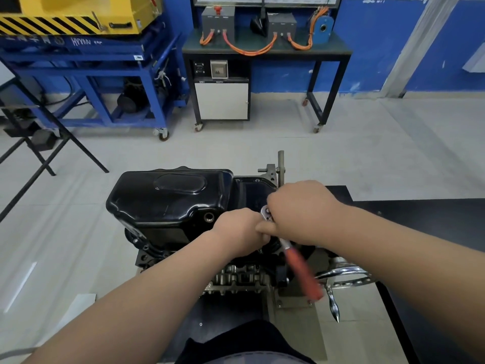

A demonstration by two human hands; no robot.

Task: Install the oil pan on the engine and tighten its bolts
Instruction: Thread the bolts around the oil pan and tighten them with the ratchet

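Observation:
A glossy black oil pan (170, 198) sits on top of the upturned engine (238, 278), which is mounted on a stand. A ratchet wrench with a red handle (303, 274) stands at the pan's near right flange; its handle is blurred and points down toward me. My right hand (301, 211) covers and grips the wrench's silver head (267, 213). My left hand (240, 231) is curled just below the head, at the socket, touching the right hand. The bolt under the hands is hidden.
A chrome hand wheel with a crank handle (341, 281) juts from the stand at right. A black tabletop (420, 219) lies to the right. Beyond, on the floor, stand a blue lift cart (86, 72), a wheeled bench with orange cables (265, 48) and a folding frame (39, 143).

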